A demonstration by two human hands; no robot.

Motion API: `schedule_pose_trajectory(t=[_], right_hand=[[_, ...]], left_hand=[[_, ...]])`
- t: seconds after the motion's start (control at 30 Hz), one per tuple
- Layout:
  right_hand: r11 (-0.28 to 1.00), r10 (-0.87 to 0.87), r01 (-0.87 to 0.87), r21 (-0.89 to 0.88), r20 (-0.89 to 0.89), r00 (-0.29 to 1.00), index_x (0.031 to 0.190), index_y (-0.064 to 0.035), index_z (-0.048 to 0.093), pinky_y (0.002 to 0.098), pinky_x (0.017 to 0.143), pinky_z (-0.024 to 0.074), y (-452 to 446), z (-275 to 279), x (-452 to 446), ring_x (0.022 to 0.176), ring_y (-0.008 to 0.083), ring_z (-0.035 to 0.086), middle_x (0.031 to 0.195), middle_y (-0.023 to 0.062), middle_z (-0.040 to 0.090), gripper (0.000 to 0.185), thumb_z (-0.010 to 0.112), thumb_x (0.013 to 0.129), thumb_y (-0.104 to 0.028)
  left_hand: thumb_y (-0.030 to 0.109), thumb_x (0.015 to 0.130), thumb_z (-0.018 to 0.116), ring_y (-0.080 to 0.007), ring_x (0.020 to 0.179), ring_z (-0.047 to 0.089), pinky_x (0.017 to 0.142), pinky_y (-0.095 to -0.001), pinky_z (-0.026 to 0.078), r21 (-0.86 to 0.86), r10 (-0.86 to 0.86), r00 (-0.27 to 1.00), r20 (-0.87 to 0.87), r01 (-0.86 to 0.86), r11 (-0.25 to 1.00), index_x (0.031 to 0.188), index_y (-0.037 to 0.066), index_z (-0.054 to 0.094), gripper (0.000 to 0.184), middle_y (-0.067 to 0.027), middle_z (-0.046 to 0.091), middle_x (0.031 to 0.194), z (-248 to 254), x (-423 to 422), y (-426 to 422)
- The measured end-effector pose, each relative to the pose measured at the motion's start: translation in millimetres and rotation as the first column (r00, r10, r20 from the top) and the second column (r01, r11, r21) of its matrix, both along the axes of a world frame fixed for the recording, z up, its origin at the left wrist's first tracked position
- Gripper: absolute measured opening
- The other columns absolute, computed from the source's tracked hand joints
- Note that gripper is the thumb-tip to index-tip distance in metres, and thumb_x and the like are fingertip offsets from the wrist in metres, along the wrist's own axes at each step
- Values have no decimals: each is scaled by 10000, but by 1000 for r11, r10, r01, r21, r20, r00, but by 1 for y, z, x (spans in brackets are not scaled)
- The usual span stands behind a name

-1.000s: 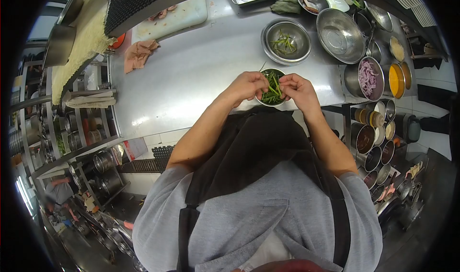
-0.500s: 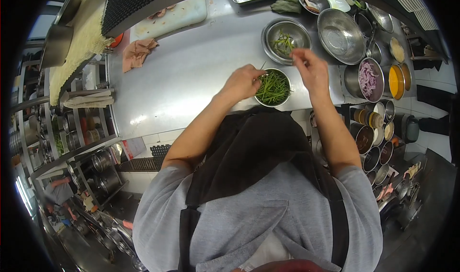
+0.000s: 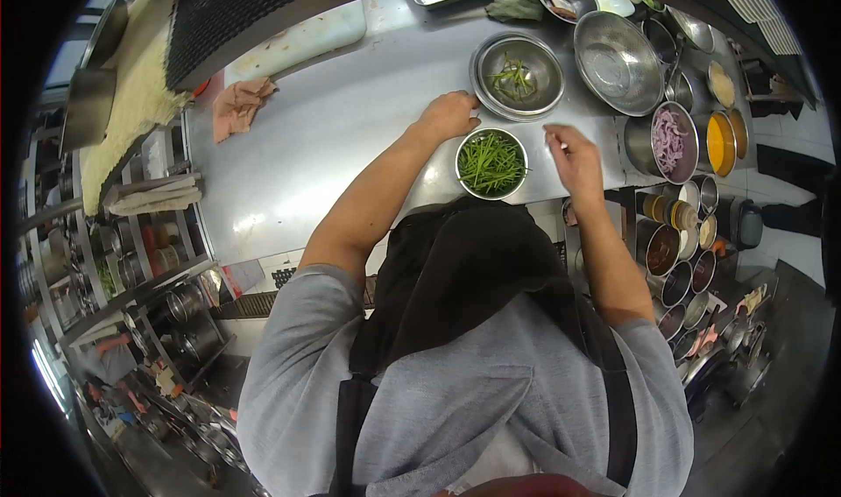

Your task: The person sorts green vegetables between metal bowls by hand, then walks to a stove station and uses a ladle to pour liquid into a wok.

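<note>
A small round metal container (image 3: 459, 180) full of thin cut green stalks (image 3: 492, 162) stands at the near edge of the counter, in front of my apron. My left hand (image 3: 448, 116) is just above its rim on the left, fingers curled together; whether anything is in them is hidden. On the container's right, my right hand (image 3: 576, 160) is held over the counter, thumb and fingers drawn into a pinch; anything between them is too small to make out. Beyond both hands, nested metal bowls (image 3: 547, 103) hold a few green pieces (image 3: 513, 78).
A large metal bowl (image 3: 618, 63) stands at the back right, near a pot of sliced purple onion (image 3: 670, 140) and an orange-filled container (image 3: 721, 147). Leftward lie a crumpled pinkish cloth (image 3: 241, 108) and a white cutting board (image 3: 307, 40). A dark shelf edge (image 3: 263, 15) overhangs the back.
My left hand has moved off the green stalks to above the container's rim. My right hand has drawn back from the nested bowls, lower and closer to me.
</note>
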State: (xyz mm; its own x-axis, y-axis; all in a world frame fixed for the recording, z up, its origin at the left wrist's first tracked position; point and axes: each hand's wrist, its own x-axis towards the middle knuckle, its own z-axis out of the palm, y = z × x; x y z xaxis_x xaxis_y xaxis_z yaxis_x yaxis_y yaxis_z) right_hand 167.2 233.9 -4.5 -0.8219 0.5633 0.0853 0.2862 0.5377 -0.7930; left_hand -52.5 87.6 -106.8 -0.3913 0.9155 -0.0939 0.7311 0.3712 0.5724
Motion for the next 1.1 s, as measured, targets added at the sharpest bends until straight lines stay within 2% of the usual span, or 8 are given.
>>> schedule_pose_trajectory(t=[0.4, 0.5, 0.57, 0.8, 0.83, 0.9, 1.0, 1.1], right_hand=[[971, 89, 0, -239, 360, 929, 814, 8, 667, 370, 605, 480, -24, -41, 17, 580, 272, 596, 643, 147, 626, 327, 699, 864, -314], [976, 107, -33, -217, 340, 934, 808, 8, 663, 358, 593, 476, -22, -40, 16, 577, 242, 599, 635, 134, 625, 325, 701, 865, -309], [958, 106, -1, -285, 353, 930, 800, 11, 662, 334, 581, 477, -22, -37, 15, 577, 198, 609, 632, 115, 633, 319, 699, 869, -299], [910, 107, 62, -411, 374, 921, 816, 5, 661, 310, 568, 480, -21, -46, 11, 575, 156, 623, 631, 93, 651, 289, 665, 895, -273], [906, 103, 71, -416, 382, 918, 822, 4, 661, 307, 566, 477, -22, -46, 11, 575, 152, 623, 622, 91, 648, 282, 658, 900, -267], [903, 106, 76, -423, 391, 914, 828, 2, 661, 303, 564, 474, -24, -45, 11, 575, 148, 623, 613, 89, 645, 275, 650, 905, -261], [927, 88, 91, -364, 446, 891, 837, -12, 665, 324, 579, 488, -25, -30, 10, 589, 202, 638, 672, 110, 665, 234, 649, 899, -237], [998, 43, -53, 38, 224, 974, 849, -34, 676, 377, 618, 505, -31, -8, 6, 634, 281, 645, 762, 134, 679, 190, 659, 877, -221]], left_hand=[[79, 844, 544, -387, 820, 647, 744, -461, 533, -9, 123, 980, -156, -126, 992, 865, -1, 598, 99, -217, 649, 928, -3, -8, -34], [73, 870, 558, -319, 752, 678, 699, -404, 541, 41, 310, 950, 34, -311, 949, 877, -14, 591, 94, -188, 675, 875, 8, -20, -49], [77, 885, 604, -201, 701, 674, 672, -328, 528, -52, 441, 733, 518, -487, 872, 896, -2, 605, 80, -119, 681, 811, 19, -24, -57], [40, 855, 629, -204, 720, 682, 697, -321, 537, 39, 202, 616, 761, -355, 934, 948, 7, 657, 102, -126, 688, 856, 81, 10, -57], [40, 855, 629, -204, 720, 682, 697, -321, 537, 41, 201, 616, 762, -355, 934, 948, 7, 657, 102, -126, 688, 856, 80, 16, -55], [45, 832, 627, -286, 889, 672, 821, -381, 530, 236, -73, 962, 261, 9, 972, 1027, 17, 680, 204, -139, 679, 972, 82, 36, -54], [41, 815, 613, -320, 946, 636, 850, -395, 510, 248, 36, 984, 174, -79, 966, 1088, 34, 682, 282, -140, 654, 1048, 83, 45, -58], [57, 818, 618, -313, 868, 653, 779, -380, 526, 229, 153, 968, 196, -198, 953, 1087, 35, 680, 277, -149, 658, 1016, 85, 44, -65]])
